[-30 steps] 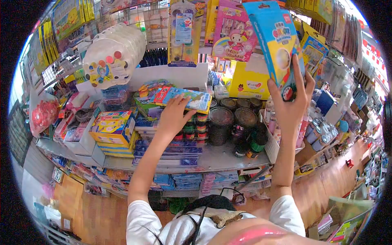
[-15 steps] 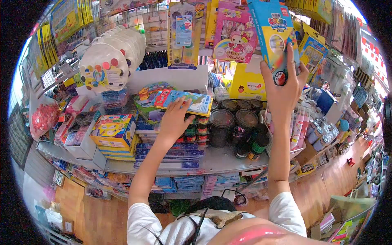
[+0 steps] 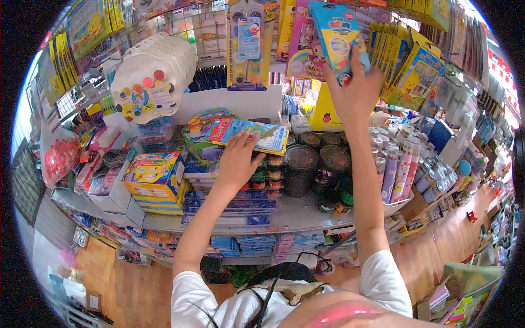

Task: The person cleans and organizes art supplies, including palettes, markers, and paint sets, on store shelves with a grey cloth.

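Note:
My left hand [image 3: 238, 161] lies on the near edge of a thin blue-and-red picture box [image 3: 268, 139], fingers outstretched, thumb apart. That box rests on top of stacked goods, by small stacked colour tubs [image 3: 268, 177]. Raised at the upper right, my right hand [image 3: 355, 95] grips the lower end of a blue-and-yellow carton [image 3: 336, 35] between thumb and fingers. The carton is tilted, in front of a pink rabbit-print pack [image 3: 306, 60]. Its far side and part of my grip are hidden.
White paint palettes [image 3: 147, 82] hang at the left. Dark lidded jars [image 3: 301, 164] stand on the shelf, with clear tubes [image 3: 402, 169] to their right. Yellow boxes [image 3: 156, 172] are stacked left of my left arm. Yellow chick-print packs [image 3: 415, 76] hang at the right.
My right hand has moved left and slightly up with the blue-and-yellow carton, uncovering the yellow packs behind. My left hand stays on the picture box.

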### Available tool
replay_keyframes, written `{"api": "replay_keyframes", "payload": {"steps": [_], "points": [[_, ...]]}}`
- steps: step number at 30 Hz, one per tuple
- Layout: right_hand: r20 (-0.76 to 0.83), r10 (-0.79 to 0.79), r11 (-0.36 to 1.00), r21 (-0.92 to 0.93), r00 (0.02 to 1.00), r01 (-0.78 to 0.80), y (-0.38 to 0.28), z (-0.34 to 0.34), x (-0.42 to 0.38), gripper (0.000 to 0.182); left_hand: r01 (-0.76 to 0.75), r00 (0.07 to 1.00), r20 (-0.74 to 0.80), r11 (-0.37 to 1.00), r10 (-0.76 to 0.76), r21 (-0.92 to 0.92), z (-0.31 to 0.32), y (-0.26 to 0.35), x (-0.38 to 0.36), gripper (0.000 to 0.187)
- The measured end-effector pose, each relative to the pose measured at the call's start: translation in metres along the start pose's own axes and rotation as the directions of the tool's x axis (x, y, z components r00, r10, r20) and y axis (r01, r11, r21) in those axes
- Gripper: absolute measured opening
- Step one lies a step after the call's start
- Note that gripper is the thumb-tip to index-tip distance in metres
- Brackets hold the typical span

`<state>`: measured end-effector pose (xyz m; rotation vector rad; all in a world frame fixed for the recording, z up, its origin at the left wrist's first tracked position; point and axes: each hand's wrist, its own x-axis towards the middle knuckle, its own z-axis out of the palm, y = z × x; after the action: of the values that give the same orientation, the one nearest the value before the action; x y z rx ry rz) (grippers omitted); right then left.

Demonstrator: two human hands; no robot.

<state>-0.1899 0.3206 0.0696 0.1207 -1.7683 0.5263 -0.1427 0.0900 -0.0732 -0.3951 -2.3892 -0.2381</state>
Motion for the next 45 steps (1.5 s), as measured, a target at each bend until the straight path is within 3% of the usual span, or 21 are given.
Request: {"api": "replay_keyframes", "payload": {"steps": [3, 9, 14, 17, 18, 21, 22, 25, 29, 31, 34, 37, 40, 43, 45], "points": [[-0.003, 0.045, 0.999, -0.018, 0.999, -0.045, -0.003, 0.044, -0.001, 0.082, -0.016, 1.000, -0.020, 1.000, 0.016, -0.005, 0.003, -0.002, -0.001, 0.056], [-0.015, -0.038, 0.999, 0.031, 0.999, 0.038, -0.004, 0.087, -0.026, 0.091, -0.029, 0.996, -0.083, 0.999, 0.032, 0.035, 0.004, 0.003, 0.000, 0.056], [-0.035, -0.144, 0.990, -0.003, 0.989, 0.144, 0.008, 0.082, -0.039, 0.079, -0.065, 0.987, -0.138, 0.990, 0.082, 0.121, 0.011, 0.015, 0.002, 0.050], [-0.070, -0.218, 0.967, 0.119, 0.974, 0.225, 0.020, 0.069, -0.052, 0.074, -0.093, 0.978, -0.177, 0.988, 0.114, 0.123, 0.019, 0.012, 0.005, 0.045], [-0.121, -0.271, 0.952, 0.112, 0.955, 0.285, 0.016, 0.057, -0.054, 0.062, -0.104, 0.975, -0.184, 0.987, 0.126, 0.126, 0.020, 0.011, 0.004, 0.044], [0.008, -0.298, 0.909, 0.307, 0.954, 0.282, 0.021, 0.038, -0.058, 0.047, -0.151, 0.968, -0.162, 0.959, 0.193, 0.240, 0.015, 0.011, 0.001, 0.044], [0.141, -0.300, 0.898, 0.376, 0.944, 0.229, 0.018, 0.030, -0.059, 0.039, -0.196, 0.956, -0.150, 0.929, 0.253, 0.315, 0.008, 0.012, -0.001, 0.044], [0.489, -0.335, 0.847, 0.531, 0.805, 0.030, 0.008, 0.015, -0.070, 0.042, -0.267, 0.926, -0.197, 0.928, 0.322, 0.261, 0.002, 0.016, -0.006, 0.035], [0.664, -0.359, 0.873, 0.488, 0.656, -0.016, 0.002, 0.025, -0.093, 0.049, -0.244, 0.946, -0.171, 0.953, 0.275, 0.178, -0.001, 0.017, -0.010, 0.036], [0.700, -0.427, 0.863, 0.505, 0.573, 0.026, 0.000, 0.030, -0.100, 0.058, -0.205, 0.968, -0.139, 0.977, 0.211, 0.061, -0.006, 0.016, -0.011, 0.035], [0.715, -0.531, 0.835, 0.533, 0.454, 0.137, 0.000, 0.037, -0.114, 0.072, -0.156, 0.987, -0.040, 0.986, 0.158, 0.050, -0.010, 0.013, -0.009, 0.036], [0.656, -0.564, 0.825, 0.466, 0.502, 0.319, -0.002, 0.035, -0.124, 0.075, -0.192, 0.978, -0.085, 0.981, 0.191, -0.004, -0.008, 0.008, -0.010, 0.041], [0.679, -0.544, 0.835, 0.496, 0.493, 0.238, -0.004, 0.035, -0.123, 0.075, -0.077, 0.986, -0.162, 0.969, 0.039, -0.237, -0.010, 0.012, -0.013, 0.046], [0.652, -0.499, 0.862, 0.444, 0.571, 0.246, -0.006, 0.030, -0.127, 0.069, -0.050, 0.912, -0.410, 0.994, 0.006, -0.097, -0.007, 0.012, -0.015, 0.052], [0.600, -0.488, 0.865, 0.428, 0.634, 0.262, -0.003, 0.028, -0.130, 0.064, -0.038, 0.896, -0.445, 0.994, -0.010, -0.100, -0.004, 0.013, -0.018, 0.052]]}}
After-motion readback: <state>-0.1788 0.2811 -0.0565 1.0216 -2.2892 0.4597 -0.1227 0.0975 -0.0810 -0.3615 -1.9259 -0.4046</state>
